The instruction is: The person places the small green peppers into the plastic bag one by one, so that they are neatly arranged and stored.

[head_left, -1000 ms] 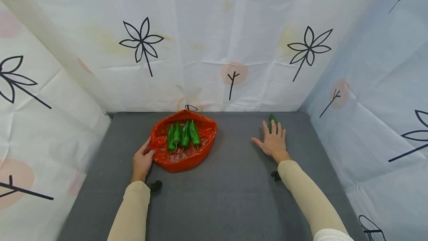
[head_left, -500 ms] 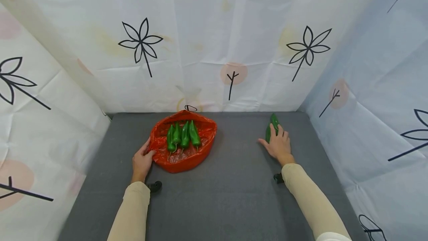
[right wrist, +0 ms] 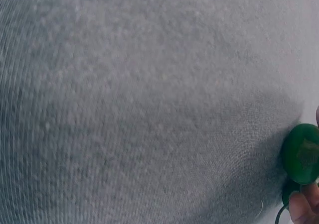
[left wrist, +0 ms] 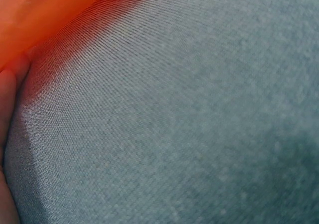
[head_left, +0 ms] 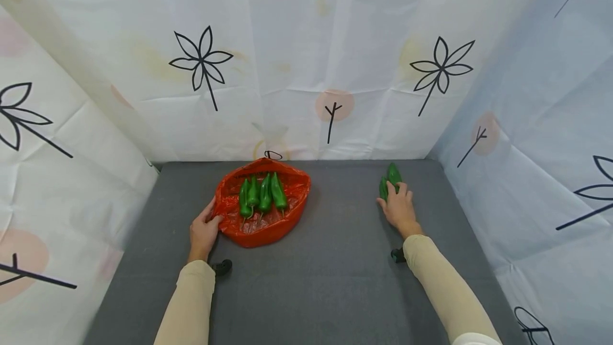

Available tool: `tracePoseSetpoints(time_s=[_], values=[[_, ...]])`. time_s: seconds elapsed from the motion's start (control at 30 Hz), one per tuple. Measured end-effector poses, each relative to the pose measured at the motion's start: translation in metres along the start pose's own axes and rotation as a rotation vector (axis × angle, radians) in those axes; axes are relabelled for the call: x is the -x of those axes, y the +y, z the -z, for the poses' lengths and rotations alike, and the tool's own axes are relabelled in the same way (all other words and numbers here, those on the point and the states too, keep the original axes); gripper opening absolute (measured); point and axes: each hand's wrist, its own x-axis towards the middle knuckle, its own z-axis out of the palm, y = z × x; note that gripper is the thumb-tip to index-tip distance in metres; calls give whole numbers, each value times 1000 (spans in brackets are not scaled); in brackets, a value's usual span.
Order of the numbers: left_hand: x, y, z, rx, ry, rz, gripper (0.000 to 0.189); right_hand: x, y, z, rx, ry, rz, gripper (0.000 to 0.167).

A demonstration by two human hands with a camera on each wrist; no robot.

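Observation:
My left hand [head_left: 203,233] grips the left edge of a red plastic bag [head_left: 256,236], which lies spread with its mouth up. Several long green peppers [head_left: 265,193] rest side by side inside it. In the left wrist view, fingers [left wrist: 6,99] show under the orange-lit bag [left wrist: 50,10]. At the far right, my right hand [head_left: 399,209] curls its fingers and thumb at two green peppers [head_left: 394,173]. The right wrist view shows the blunt stem end of one pepper [right wrist: 301,154] between fingertips, with another pepper's thin curved stem [right wrist: 280,215] below. My hand hides the rest of both.
Dark grey cloth covers the table [head_left: 325,281]. White printed fabric [head_left: 287,68] hangs behind its far edge and along both sides. A black wrist device [head_left: 222,267] sits at my left cuff, and another wrist device [head_left: 397,255] at the right.
My right hand has drawn slightly back and to the right from lying spread over the peppers, and its fingers have curled in. More of the peppers shows. The left hand and bag stay put.

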Motion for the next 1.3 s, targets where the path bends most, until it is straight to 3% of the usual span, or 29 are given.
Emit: tracePoseSetpoints(time_s=[0.53, 0.97, 1.3], values=[[3, 5, 1, -6, -2, -6, 58, -1, -20, -7, -64, -45, -7, 62], [2, 2, -1, -9, 13, -1, 60, -5, -46, -6, -279, -80, -57, 62], [4, 4, 0, -8, 5, -4, 60, -8, -68, -5, -321, -94, 21, 65]])
